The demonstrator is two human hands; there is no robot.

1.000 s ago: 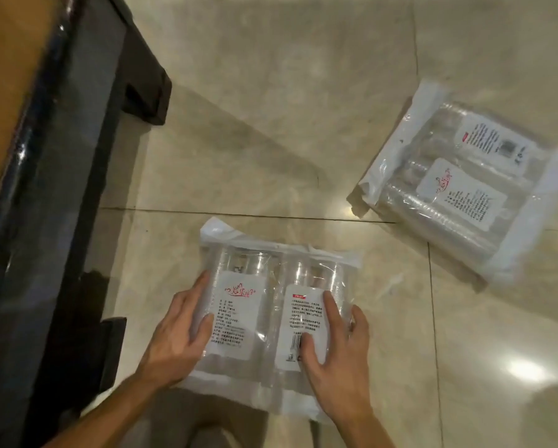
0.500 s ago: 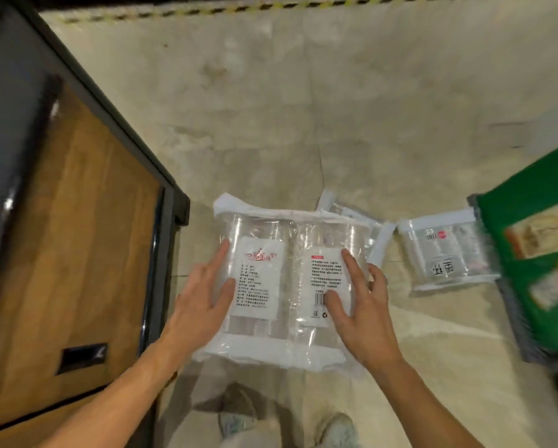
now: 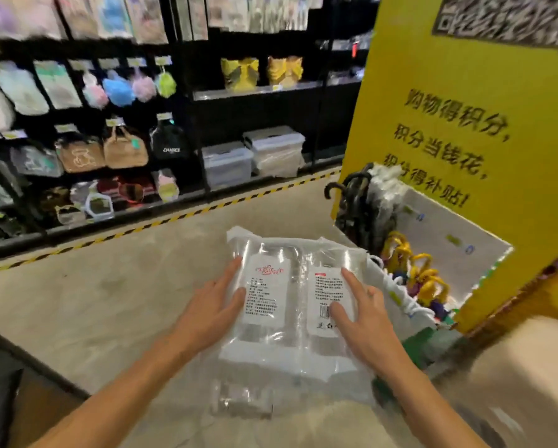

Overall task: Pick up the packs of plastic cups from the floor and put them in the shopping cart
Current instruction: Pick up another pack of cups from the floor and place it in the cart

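A clear pack of plastic cups point(image 3: 290, 299) with two white printed labels is held up in front of me, well above the floor. My left hand point(image 3: 206, 313) grips its left side, fingers spread over the left label. My right hand point(image 3: 363, 318) grips its right side over the barcode label. A second clear pack point(image 3: 242, 399) shows blurred below the held one. No shopping cart is clearly visible; a green edge point(image 3: 423, 337) shows just right of the pack.
Black store shelves point(image 3: 109, 124) with bags and sponges run along the far side behind a yellow-black floor stripe point(image 3: 180, 218). A yellow sign pillar point(image 3: 471, 124) stands right, with a white bin of umbrellas point(image 3: 413, 273) at its foot. Clear storage boxes point(image 3: 248, 156) sit on the lower shelf.
Both hands have lifted the pack off the floor. The view has swung up from the floor tiles to the shop shelves and the yellow pillar.
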